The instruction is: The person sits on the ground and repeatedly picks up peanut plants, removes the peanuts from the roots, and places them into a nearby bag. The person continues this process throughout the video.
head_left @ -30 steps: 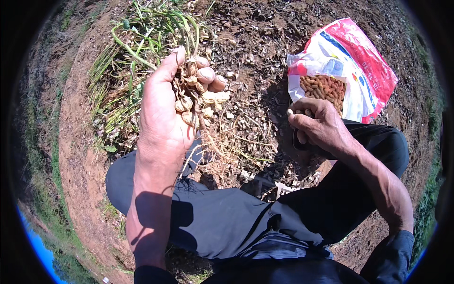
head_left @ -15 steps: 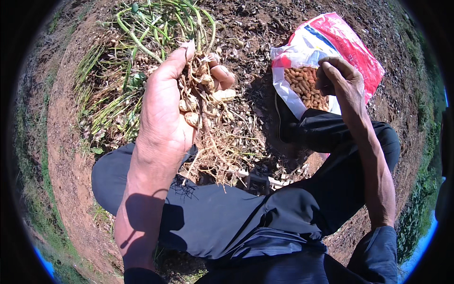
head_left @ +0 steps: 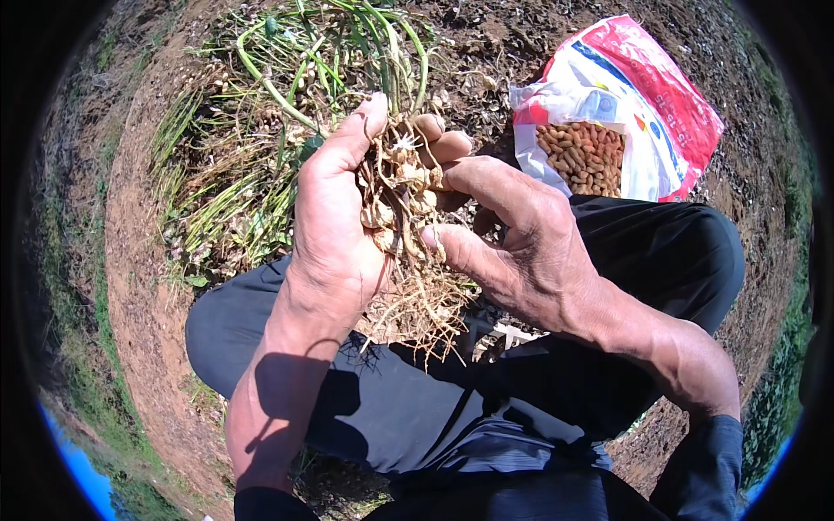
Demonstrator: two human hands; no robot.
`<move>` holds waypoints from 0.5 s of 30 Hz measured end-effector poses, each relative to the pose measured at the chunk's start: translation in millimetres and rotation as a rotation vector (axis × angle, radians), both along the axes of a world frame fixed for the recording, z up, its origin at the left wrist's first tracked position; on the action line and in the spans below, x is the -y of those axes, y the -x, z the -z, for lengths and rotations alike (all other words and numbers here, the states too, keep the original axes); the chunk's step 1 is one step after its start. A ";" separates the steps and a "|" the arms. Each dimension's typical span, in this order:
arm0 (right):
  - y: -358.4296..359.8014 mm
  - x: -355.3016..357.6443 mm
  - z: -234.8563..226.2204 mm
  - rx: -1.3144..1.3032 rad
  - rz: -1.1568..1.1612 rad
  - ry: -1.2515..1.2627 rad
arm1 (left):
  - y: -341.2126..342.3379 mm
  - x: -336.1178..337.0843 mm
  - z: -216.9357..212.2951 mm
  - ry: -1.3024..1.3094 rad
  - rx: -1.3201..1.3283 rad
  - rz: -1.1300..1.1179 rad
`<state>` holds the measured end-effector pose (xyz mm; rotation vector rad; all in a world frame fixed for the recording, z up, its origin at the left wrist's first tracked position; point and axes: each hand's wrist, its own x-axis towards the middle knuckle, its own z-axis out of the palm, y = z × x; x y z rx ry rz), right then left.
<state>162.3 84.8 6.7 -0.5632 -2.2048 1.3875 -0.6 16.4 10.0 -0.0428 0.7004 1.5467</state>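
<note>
A peanut plant (head_left: 404,165) is upright before me, with pale pods clustered under its green stems and thin roots hanging below. My left hand (head_left: 334,208) is closed round the stem base, thumb on the near side and fingertips showing beyond the pods. From the right, my right hand (head_left: 530,239) reaches in, its thumb and curled fingers round pods on the cluster's right side. A peanut pod (head_left: 437,250) shows beside the thumb tip; the other fingertips are partly hidden behind the plant.
An open red and white bag (head_left: 665,113) lies at the back right, with many picked peanuts (head_left: 586,158) in its mouth. Pulled plants (head_left: 234,191) are heaped at the left on brown soil (head_left: 139,286). My bent legs (head_left: 400,417) lie beneath my hands.
My right hand has moved left from in front of the bag to the pods. My left hand and the plant have shifted slightly right and down in view.
</note>
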 end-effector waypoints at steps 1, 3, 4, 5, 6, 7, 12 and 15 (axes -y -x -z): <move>0.5 2.3 -4.5 0.070 -0.008 0.082 | 0.8 0.7 0.5 0.028 -0.061 0.000; 7.3 7.4 -0.7 0.007 0.060 0.303 | 0.6 -0.2 -0.1 -0.025 0.001 0.019; 8.2 8.1 1.2 -0.008 0.065 0.305 | 0.7 -0.6 -1.2 0.007 -0.012 -0.006; 9.4 8.4 0.8 -0.023 0.070 0.308 | 0.8 -0.6 -2.2 0.040 -0.026 -0.033; 10.6 8.5 -4.5 -0.007 0.050 0.208 | 2.8 1.5 -1.8 -0.001 0.020 -0.034; 11.5 8.2 -11.2 0.009 0.031 0.108 | 8.2 4.2 -0.5 0.017 -0.035 -0.048; 16.4 11.7 -24.4 -0.049 0.064 -0.034 | 13.3 10.0 -12.0 -0.063 0.072 -0.085; 23.4 22.5 -30.8 -0.092 0.080 -0.046 | 17.8 19.5 -18.9 -0.149 0.110 -0.048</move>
